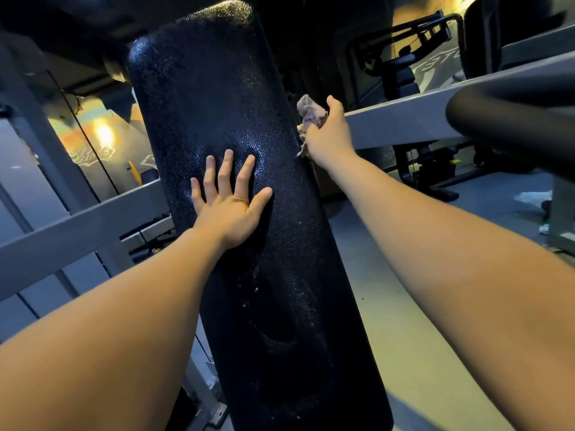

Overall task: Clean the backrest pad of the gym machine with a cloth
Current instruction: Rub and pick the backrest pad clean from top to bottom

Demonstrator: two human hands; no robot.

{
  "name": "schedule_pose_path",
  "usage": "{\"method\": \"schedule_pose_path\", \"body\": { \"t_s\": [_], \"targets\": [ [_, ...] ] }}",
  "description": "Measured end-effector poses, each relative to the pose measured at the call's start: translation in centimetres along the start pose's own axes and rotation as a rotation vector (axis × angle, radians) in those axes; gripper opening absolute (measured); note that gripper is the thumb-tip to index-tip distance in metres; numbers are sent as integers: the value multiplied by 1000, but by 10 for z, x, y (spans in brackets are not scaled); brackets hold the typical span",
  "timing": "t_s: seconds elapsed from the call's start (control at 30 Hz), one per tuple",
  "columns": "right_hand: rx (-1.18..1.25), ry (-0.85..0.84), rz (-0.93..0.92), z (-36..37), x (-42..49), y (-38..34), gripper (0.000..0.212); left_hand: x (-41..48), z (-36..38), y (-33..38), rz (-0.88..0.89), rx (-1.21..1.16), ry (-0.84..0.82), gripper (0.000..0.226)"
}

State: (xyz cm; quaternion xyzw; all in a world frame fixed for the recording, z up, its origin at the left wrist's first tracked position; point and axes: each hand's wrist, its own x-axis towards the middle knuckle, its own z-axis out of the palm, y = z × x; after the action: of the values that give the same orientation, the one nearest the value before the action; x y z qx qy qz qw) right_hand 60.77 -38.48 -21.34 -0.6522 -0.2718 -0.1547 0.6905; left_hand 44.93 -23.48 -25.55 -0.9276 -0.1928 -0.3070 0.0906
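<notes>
cloth [311, 115] in right grip [329, 132] | pad's [217, 98] right edge

Nothing reads clearly; white lettering [441, 62] far off at right is cut and blurred.

Dim, high contrast. Warm lamp [104, 133] glows blown-out at left rear. Speckled glare on black backrest pad [217, 88] mid-height; its lower part sinks dark. Pale cloth [309, 112] slightly soft. Wide-angle stretch at edges, forearms [109, 321] swollen. Background blurry.
</notes>
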Motion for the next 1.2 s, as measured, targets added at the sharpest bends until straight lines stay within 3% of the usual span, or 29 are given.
{"method": "schedule_pose_path", "body": {
  "t_s": [0.17, 0.27, 0.37, 0.43, 0.6, 0.83, 1.03, 1.2],
  "targets": [
    [-62, 99, -10, 6, 11, 0, 17, 0, 2, -1, 10, 4, 27, 69],
    [-54, 29, -79, 6, 11, 3, 22, 0, 3, -1, 10, 9, 28, 70],
    [166, -131, -87, 5, 10, 0, 26, 0, 5, -1, 9, 22, 41, 71],
    [239, -153, -79, 6, 12, 0, 21, 0, 5, -2, 10, 20, 44, 71],
    [122, -45, -94, 26, 23, 0, 44, 0, 6, -1, 5, 29, 48, 71],
    [47, -53, -84, 7, -27, 35, 42, 0, 6, 1, 0, 35, 43, 72],
    [-34, -117, -83, -22, -112, 73, 28, -1, 1, 3, -2, 44, -3, 75],
    [-68, 72, -36, 0, -92, 45, 26, 0, -2, 5, -25, 63, -47, 77]
  ]
}}
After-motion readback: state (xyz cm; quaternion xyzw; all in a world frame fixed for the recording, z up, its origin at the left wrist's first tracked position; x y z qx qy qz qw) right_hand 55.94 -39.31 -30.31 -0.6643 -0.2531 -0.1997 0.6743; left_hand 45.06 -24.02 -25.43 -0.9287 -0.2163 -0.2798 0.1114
